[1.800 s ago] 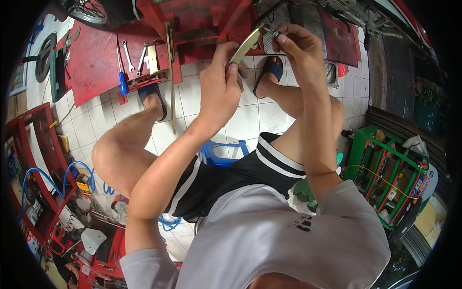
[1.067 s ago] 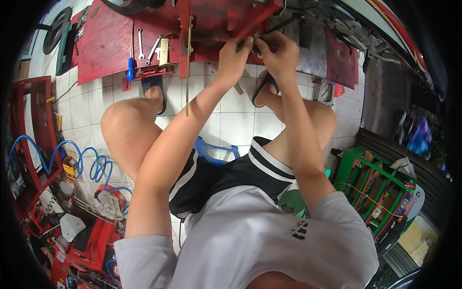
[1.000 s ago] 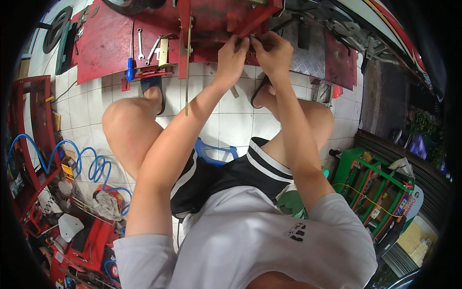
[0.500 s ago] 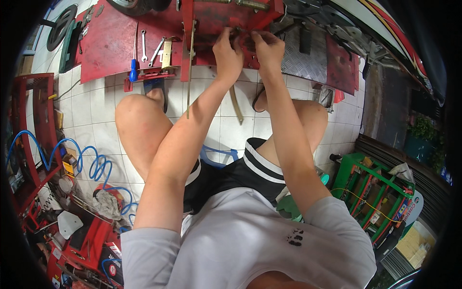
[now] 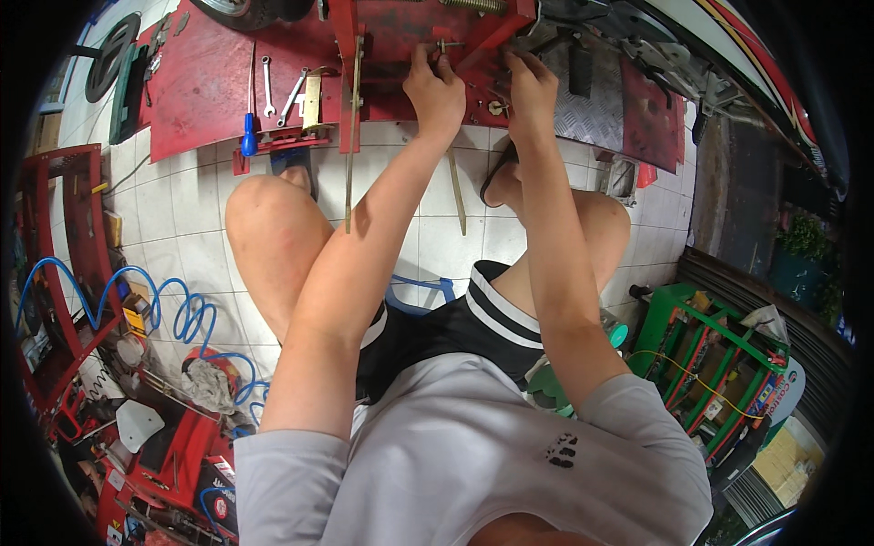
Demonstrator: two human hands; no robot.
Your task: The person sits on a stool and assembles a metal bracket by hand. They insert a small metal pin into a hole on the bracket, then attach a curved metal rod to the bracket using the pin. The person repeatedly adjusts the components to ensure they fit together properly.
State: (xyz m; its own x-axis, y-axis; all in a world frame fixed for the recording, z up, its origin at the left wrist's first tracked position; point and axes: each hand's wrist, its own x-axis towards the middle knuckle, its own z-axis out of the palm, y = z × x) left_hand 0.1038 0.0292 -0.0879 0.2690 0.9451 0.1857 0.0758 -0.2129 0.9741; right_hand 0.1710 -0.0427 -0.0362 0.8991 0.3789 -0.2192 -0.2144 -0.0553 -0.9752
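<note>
My left hand (image 5: pixel 435 96) is closed in a pinch at the red metal stand (image 5: pixel 344 32). At its fingertips shows a small metal pin-like piece (image 5: pixel 444 44). A narrow flat metal strip (image 5: pixel 457 196) hangs below that hand; whether it joins the piece is hidden. My right hand (image 5: pixel 533 96) has its fingers curled together beside the stand's slanted red leg, and what they hold, if anything, is hidden. Just left of its wrist sits a small brass-coloured round part (image 5: pixel 496 107). Another long metal strip (image 5: pixel 352 136) hangs along the stand's left post.
On the red platform (image 5: pixel 205 82) lie a blue-handled screwdriver (image 5: pixel 249 136), two wrenches (image 5: pixel 268 86) and a gold-coloured bracket (image 5: pixel 314 100). A motorcycle (image 5: pixel 728 64) stands at upper right. A coiled blue hose (image 5: pixel 187 314) runs at left; a green rack (image 5: pixel 701 364) stands at right.
My hands have moved apart, the right one shifting right. The brass-coloured round part now shows between them. The hanging strip below my left hand has swung slightly right.
</note>
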